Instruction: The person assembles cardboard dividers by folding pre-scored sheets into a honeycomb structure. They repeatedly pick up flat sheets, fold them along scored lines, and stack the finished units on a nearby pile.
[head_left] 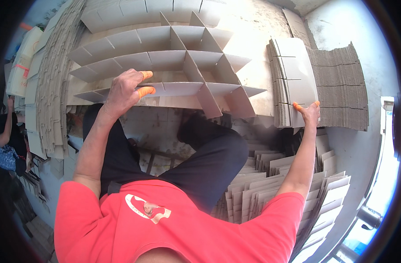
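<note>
A partly assembled grid of slotted cardboard dividers [172,59] stands on the table in front of me. Long strips run left to right, and two cross strips sit in their slots toward the right side. Above the left part of the nearest long strip [174,89] is my left hand [123,90], its thumb and forefinger in orange finger covers and spread apart, with nothing seen between them. My right hand [309,115], also with orange-covered fingertips, grips the near end of the top slotted cardboard strip [297,72] across its width, on a stack at the right.
More stacked strips [340,87] stand beyond the right hand. A tall cardboard pile [55,87] lines the left side. Finished-looking folded dividers [261,193] crowd the floor at my right, below the table [257,44]. Another person's arm [7,122] shows at the far left.
</note>
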Tool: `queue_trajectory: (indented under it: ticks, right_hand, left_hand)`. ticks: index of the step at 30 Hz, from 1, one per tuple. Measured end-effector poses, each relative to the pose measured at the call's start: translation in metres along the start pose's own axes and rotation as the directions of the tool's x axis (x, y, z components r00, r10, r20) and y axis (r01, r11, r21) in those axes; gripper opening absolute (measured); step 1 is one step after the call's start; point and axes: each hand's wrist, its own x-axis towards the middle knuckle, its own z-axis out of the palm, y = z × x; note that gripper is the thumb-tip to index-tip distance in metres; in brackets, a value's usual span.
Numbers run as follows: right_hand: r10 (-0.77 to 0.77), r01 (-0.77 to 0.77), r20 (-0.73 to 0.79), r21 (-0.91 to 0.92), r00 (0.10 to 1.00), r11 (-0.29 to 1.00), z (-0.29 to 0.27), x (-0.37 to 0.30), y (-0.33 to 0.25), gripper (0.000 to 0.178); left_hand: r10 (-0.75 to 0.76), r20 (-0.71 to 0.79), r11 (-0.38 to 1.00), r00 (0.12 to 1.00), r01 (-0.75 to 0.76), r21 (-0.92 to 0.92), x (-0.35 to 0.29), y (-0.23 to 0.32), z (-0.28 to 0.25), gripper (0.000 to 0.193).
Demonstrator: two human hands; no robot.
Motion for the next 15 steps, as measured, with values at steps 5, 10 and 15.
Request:
queue_trajectory:
  ticks: [5, 10, 15]
  right_hand:
    - [-0.061, 0.064, -0.077, 0.037, 0.995, 0.997, -0.004, 0.001, 0.003, 0.083]
    - [-0.081, 0.097, -0.373, 0.026, 0.924, 0.995, -0.014, 0.002, 0.023, 0.058]
    - [-0.284, 0.507, -0.471, 0.460, 0.835, 0.728, -0.068, -0.010, 0.014, 0.022]
  left_hand:
    - [-0.025, 0.013, 0.999, 1.000, 0.024, 0.033, -0.006, -0.006, -0.004, 0.038]
    - [-0.014, -0.022, 0.999, 1.000, 0.015, 0.036, -0.010, -0.010, -0.008, 0.038]
    - [-0.026, -0.030, 0.999, 0.999, 0.026, -0.031, -0.015, -0.008, -0.014, 0.039]
